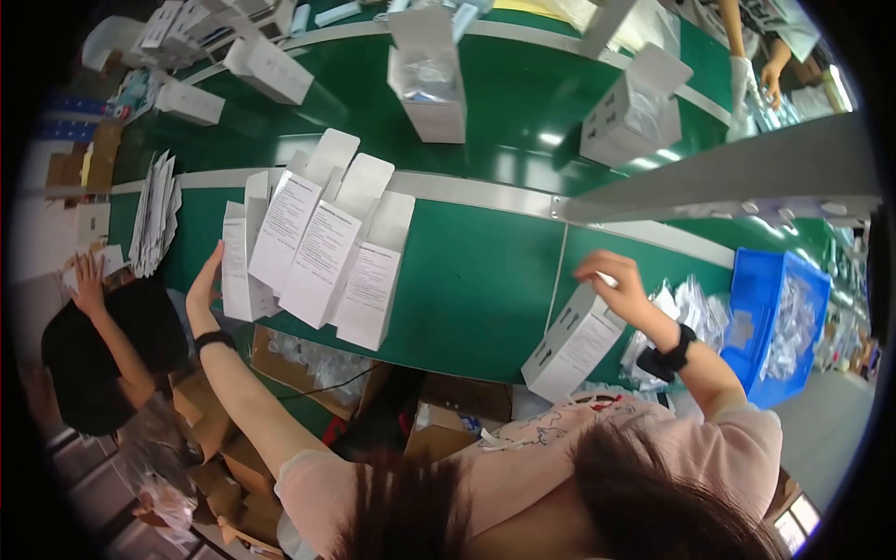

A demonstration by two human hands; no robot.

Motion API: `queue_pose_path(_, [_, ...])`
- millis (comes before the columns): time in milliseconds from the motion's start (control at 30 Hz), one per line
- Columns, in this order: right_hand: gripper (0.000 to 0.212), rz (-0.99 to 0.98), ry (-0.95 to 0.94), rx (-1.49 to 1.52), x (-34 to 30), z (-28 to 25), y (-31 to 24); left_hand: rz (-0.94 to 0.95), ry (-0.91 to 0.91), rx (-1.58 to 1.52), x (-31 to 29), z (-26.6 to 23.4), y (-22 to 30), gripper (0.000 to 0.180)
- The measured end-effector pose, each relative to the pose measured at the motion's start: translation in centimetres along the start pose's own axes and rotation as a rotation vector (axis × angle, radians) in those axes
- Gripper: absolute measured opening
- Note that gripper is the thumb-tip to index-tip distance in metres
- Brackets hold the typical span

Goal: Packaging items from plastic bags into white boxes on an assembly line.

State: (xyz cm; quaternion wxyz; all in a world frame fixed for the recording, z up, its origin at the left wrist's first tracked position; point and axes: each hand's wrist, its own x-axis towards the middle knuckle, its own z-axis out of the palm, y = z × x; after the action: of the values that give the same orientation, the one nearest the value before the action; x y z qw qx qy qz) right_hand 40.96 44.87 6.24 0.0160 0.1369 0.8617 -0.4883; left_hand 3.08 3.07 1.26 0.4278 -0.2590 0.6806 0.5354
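Observation:
My left hand [203, 285] lies with fingers stretched out against the left side of a row of white cartons [320, 252]. These cartons lean close together, several with their top flaps raised and printed labels facing up. My right hand [618, 285] is at the upper end of a single white carton [574, 345] that stands tilted near the table's front edge. Its fingers are bent over a small white flap there, and the palm side is hidden.
A stack of flat white cartons [157, 215] stands at the left. Clear plastic packs [686, 317] and a blue bin [747, 322] lie at the right. Open cartons [429, 93] stand on the green surface beyond a metal rail [476, 194]. A grey post [709, 177] crosses at right; co-workers' hands show nearby.

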Motion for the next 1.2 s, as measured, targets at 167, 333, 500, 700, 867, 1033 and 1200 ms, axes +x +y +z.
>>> queue_pose_path(167, [0.036,0.207,-0.035,0.176,10.2,10.8,-7.6,-0.006,-0.216,0.279,5.1,-3.7,-0.7,0.046])
queue_pose_path(333, [0.056,0.128,0.190,0.234,16.5,17.5,-14.6,0.243,-0.078,0.531,3.0,-11.7,3.9,0.062])
queue_pose_path(500, [0.050,-0.079,0.431,0.134,14.2,12.0,-14.2,0.943,0.712,0.784,-3.5,-7.6,8.7,0.044])
queue_pose_path(700, [0.028,-0.155,0.725,-0.106,9.3,-1.7,-2.4,0.997,-0.150,0.713,-17.0,15.2,-0.9,0.037])
queue_pose_path(867, [0.037,0.147,0.965,-0.743,14.2,-17.4,4.8,1.095,-0.256,1.079,-11.7,25.1,-6.9,0.066])
queue_pose_path(1033, [0.062,0.557,0.758,-0.658,21.2,-21.6,9.5,0.826,-0.271,1.194,-7.4,26.4,-8.2,0.082])
queue_pose_path(1200, [0.075,0.481,0.569,-0.534,23.4,-21.2,12.6,0.919,-0.532,0.666,-5.0,26.4,-9.0,0.091])
